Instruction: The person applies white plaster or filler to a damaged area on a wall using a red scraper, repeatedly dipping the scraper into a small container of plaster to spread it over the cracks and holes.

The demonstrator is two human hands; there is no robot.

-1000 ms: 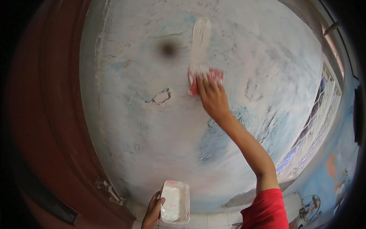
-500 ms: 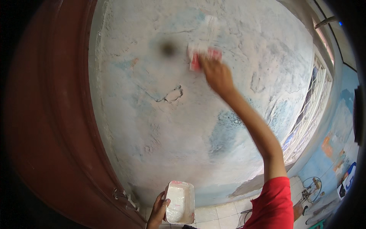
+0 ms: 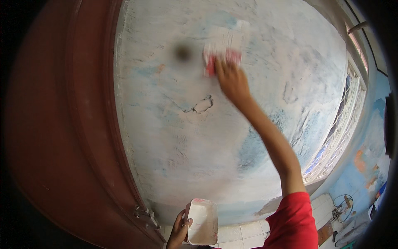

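I see my right grip [image 3: 233, 83] closed on the red scraper [image 3: 209, 66], which is against the upper part of the blotchy wall [image 3: 157, 124]; I judge it light, thin and slightly springy, probably slick where it is smeared white, so I'd pinch its redder lower part. My left grip [image 3: 179, 230] is clamped on the left side of the pale tub [image 3: 213, 222], low in view, likely light, stiff-walled and best held just under the rim.
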